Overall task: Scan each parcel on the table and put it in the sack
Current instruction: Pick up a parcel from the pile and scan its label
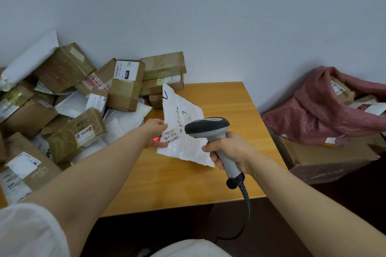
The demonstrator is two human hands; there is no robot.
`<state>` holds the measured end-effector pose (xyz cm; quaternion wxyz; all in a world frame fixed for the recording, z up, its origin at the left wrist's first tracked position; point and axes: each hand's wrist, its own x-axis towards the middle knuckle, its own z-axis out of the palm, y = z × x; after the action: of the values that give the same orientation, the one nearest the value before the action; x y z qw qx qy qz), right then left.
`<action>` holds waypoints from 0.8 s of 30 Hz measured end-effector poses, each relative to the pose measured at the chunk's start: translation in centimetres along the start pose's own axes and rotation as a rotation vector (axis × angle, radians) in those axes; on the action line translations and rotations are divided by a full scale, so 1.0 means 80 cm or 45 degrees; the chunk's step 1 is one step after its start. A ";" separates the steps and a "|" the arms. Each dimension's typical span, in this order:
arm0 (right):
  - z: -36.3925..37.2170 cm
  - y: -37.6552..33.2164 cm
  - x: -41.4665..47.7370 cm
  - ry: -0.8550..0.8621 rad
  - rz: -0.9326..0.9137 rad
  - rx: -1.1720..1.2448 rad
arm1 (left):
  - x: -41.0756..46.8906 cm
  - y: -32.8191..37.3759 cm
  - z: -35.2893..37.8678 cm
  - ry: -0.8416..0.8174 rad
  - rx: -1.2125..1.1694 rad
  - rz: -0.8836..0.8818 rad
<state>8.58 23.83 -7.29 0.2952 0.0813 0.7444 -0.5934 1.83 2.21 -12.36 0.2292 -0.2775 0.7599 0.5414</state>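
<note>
Left grip [155, 133], stretched forward, pinches the parcel [179, 110] by its edge — right grip [229, 150] curls round the scanner [208, 126] handle.

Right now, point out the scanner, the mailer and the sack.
scanner [206, 127], head view, on its dark head.
mailer [183, 106], head view, on its upper half.
sack [313, 110], head view, on its red cloth.

Parcel-sorting room: piled parcels [69, 98], barcode scanner [208, 129].
</note>
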 end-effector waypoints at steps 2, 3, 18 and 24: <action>-0.002 0.001 -0.002 -0.008 -0.008 -0.004 | -0.003 -0.001 0.000 0.006 -0.006 -0.004; -0.003 0.001 -0.003 -0.012 -0.013 -0.003 | -0.005 -0.001 0.000 0.007 -0.005 -0.006; -0.071 0.037 -0.001 0.204 -0.057 0.275 | -0.025 0.025 0.031 0.038 -0.019 0.326; -0.124 0.053 0.002 0.515 -0.087 0.558 | -0.025 0.078 0.073 -0.046 0.113 0.506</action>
<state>7.02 34.23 -9.69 0.0962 0.2344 0.6446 -0.7213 -0.60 9.74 -8.57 0.1435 -0.1021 0.8186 0.5466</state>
